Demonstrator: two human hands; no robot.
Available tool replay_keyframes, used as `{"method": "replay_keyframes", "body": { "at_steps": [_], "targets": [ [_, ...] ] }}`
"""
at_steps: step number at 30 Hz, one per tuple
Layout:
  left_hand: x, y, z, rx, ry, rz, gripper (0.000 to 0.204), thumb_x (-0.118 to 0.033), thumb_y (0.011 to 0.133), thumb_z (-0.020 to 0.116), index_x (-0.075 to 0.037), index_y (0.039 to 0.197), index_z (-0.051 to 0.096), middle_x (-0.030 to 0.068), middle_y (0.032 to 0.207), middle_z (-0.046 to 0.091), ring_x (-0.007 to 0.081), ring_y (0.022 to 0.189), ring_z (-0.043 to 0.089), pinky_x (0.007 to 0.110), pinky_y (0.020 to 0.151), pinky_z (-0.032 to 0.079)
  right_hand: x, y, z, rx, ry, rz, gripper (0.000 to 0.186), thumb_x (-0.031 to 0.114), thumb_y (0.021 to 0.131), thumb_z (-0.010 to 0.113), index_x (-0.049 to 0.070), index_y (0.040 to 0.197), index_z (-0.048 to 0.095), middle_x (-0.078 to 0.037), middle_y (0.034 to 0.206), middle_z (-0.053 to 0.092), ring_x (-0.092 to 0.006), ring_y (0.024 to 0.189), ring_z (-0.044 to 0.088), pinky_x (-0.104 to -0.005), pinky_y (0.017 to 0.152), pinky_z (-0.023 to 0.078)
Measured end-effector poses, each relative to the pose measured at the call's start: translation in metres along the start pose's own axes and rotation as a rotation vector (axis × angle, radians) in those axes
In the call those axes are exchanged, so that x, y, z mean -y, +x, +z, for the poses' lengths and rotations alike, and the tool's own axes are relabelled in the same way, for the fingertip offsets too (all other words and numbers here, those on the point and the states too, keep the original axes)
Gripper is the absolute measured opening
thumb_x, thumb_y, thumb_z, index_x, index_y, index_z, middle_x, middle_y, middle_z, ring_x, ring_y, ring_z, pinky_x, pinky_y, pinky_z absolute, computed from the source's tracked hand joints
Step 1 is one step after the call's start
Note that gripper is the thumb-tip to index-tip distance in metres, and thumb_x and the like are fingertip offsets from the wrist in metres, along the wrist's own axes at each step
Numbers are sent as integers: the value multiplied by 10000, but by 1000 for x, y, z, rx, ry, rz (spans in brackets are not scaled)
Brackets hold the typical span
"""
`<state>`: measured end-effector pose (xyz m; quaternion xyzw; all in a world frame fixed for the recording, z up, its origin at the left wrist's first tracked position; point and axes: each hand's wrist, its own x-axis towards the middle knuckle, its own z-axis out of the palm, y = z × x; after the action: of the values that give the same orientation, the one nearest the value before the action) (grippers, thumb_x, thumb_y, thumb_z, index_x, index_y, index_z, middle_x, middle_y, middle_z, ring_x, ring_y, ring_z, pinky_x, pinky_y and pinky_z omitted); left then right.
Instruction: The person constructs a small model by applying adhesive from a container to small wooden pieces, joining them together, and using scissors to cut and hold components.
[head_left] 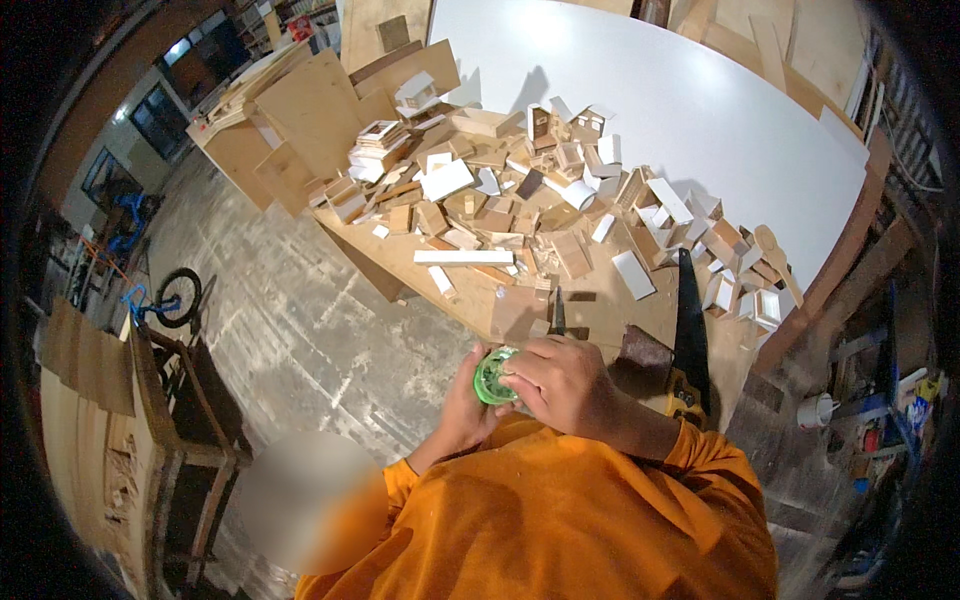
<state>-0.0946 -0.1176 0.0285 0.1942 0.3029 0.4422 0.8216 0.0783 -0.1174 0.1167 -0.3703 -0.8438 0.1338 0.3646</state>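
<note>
Close to my body, my left hand (pixel 470 405) is wrapped round a small green round container (pixel 485 385), its open top facing up. Something dark and small shows inside, too small to name. My right hand (pixel 565 375) reaches over the container's rim with thumb and fingers pinched together at the opening. Whatever those fingertips hold is hidden. Just beyond the hands, a narrow dark pointed tool (pixel 558 310) lies on the wooden workbench (pixel 520 310). A handsaw (pixel 690 330) with a black blade and a yellow-and-black handle lies to the right of my right hand.
Wood offcuts and small box-like wooden pieces (pixel 480 190) are heaped across the bench. A large white board (pixel 680 90) stands behind them. Plywood sheets (pixel 310 110) lean at the far left. A wooden rack (pixel 170 430) stands on the concrete floor (pixel 300 300), near a blue bicycle (pixel 165 300).
</note>
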Motion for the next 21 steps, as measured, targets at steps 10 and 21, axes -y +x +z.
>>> {"method": "replay_keyframes", "body": {
  "at_steps": [10,21],
  "targets": [
    [0,6,2,-58,-169,-60,471,-501,998,351,-86,1000,574,81,788,623,212,542,579,235,352,391,5,-2,-11,-127,4,-73,191,39,740,721,-12,916,666,-105,708,568,-258,612,576,-357,518,451],
    [2,3,11,-60,-72,-38,438,-481,1001,372,-89,1046,562,47,832,614,152,587,566,225,381,366,-6,-6,3,-145,-54,-136,201,29,722,739,-14,900,656,-103,740,588,-256,636,580,-345,541,464]
  ]
}}
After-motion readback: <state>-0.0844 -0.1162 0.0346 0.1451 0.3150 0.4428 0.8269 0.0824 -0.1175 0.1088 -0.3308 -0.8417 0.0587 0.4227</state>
